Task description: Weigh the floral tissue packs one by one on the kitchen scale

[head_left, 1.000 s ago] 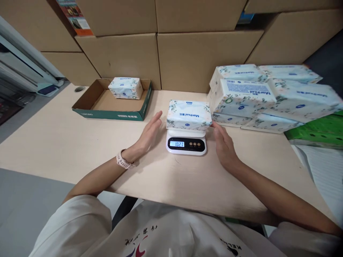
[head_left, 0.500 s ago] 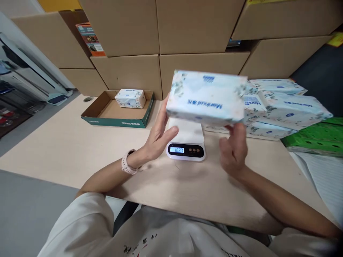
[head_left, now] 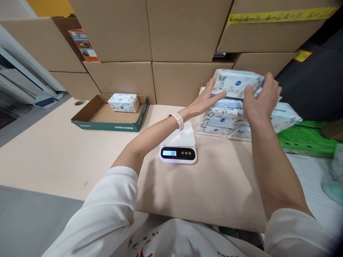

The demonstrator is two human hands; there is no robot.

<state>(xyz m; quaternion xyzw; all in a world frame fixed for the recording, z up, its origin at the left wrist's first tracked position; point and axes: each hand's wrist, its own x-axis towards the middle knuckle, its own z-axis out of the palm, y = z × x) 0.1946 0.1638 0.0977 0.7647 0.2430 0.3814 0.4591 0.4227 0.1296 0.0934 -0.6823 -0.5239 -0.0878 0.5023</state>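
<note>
Above the right-hand stack is a white tissue pack with a floral print, between my two hands. Against its left end lies my left hand, fingers straight and thumb along the front. My right hand grips the pack's right end, fingers over the top and thumb in front. Just below are several stacked tissue packs; how far the held one touches them I cannot tell. A white digital scale, its display reading 0.0, sits under my left forearm with nothing on its plate.
At the left on the table, a shallow green-sided cardboard tray holds one tissue pack. Large cardboard boxes form a wall behind. Green-wrapped packs lie at the right, near a dark surface.
Both hands have carried the tissue pack from above the scale to the right, over the stack. The scale display went from 102.7 to 0.0. My view has shifted slightly right.
</note>
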